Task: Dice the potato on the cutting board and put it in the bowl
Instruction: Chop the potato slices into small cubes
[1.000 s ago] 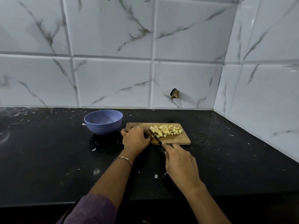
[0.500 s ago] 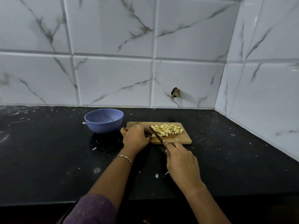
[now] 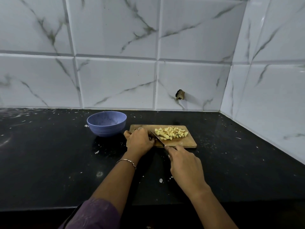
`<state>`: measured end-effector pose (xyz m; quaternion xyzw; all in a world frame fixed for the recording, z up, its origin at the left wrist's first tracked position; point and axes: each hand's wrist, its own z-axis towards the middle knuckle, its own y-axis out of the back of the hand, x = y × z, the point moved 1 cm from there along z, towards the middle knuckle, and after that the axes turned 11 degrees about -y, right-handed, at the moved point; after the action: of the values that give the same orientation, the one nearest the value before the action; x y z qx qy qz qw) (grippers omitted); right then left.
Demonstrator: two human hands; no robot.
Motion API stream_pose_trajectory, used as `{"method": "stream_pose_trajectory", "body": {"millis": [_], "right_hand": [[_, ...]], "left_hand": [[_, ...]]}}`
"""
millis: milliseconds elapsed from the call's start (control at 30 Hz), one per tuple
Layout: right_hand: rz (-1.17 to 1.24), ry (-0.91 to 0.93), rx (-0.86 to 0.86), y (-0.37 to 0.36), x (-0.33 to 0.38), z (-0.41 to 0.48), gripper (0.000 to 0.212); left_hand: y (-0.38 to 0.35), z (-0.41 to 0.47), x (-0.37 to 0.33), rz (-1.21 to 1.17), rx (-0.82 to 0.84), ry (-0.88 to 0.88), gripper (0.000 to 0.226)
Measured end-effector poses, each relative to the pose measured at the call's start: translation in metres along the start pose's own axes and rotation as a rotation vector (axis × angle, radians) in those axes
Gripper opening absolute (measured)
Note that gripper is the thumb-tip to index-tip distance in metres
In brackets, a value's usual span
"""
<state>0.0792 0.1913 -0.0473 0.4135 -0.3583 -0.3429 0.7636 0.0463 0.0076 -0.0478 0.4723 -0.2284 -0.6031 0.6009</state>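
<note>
1. Head view: the diced potato (image 3: pixel 171 133) lies as a loose pile of pale cubes on the far-right part of the wooden cutting board (image 3: pixel 186 143), which sits on the black worktop (image 3: pixel 49 154).
2. The right hand (image 3: pixel 184 162) is wrapped round the handle of a knife (image 3: pixel 157 138). Its blade slants from near-right to far-left across the board, just left of the pile.
3. The left hand (image 3: pixel 141 139) rests knuckles-up on the board's left end, touching the blade's left side, with its fingers curled under. They hide what lies beneath, so I cannot tell whether they hold an uncut piece.
4. The blue bowl (image 3: pixel 105 129) stands just beside the board's far-left corner, and no potato shows in the part of its inside that is visible. The pile lies right of the blade, so the knife and the left hand both stand between the cubes and the bowl. The board's long axis runs left to right and the left hand is the nearer to the bowl, so the cubes would probably have to travel leftward.
5. Against the frames from a second and half a second ago, little differs. Both hands keep their places, the blade holds much the same slant, and the pile looks no larger.
</note>
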Motion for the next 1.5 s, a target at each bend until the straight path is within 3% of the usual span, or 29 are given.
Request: {"method": "stream_pose_trajectory", "body": {"millis": [267, 467, 567, 667, 900, 1100, 1500], "right_hand": [[-0.038, -0.077, -0.025, -0.002, -0.004, -0.002, 0.049], [0.059, -0.077, -0.010, -0.002, -0.004, -0.005, 0.045], [0.067, -0.070, 0.026, -0.002, -0.004, -0.005, 0.046], [0.062, -0.070, 0.041, -0.002, -0.003, -0.005, 0.047], [0.002, -0.140, 0.002, -0.001, -0.003, -0.003, 0.050], [0.009, -0.165, 0.011, -0.001, -0.004, -0.003, 0.050], [0.044, -0.162, -0.009, 0.000, -0.006, -0.005, 0.049]], "left_hand": [[0.001, -0.001, -0.001, -0.053, 0.007, -0.037, 0.013], [0.013, 0.000, 0.010, -0.242, -0.124, 0.112, 0.016], [0.015, -0.002, 0.014, -0.293, -0.106, 0.152, 0.018], [0.013, -0.002, 0.014, -0.247, -0.087, 0.099, 0.013], [0.010, -0.003, 0.010, 0.096, 0.102, 0.014, 0.036], [0.009, -0.004, 0.011, 0.202, 0.126, -0.018, 0.039], [0.014, -0.004, 0.013, 0.188, 0.103, -0.037, 0.030]]}}
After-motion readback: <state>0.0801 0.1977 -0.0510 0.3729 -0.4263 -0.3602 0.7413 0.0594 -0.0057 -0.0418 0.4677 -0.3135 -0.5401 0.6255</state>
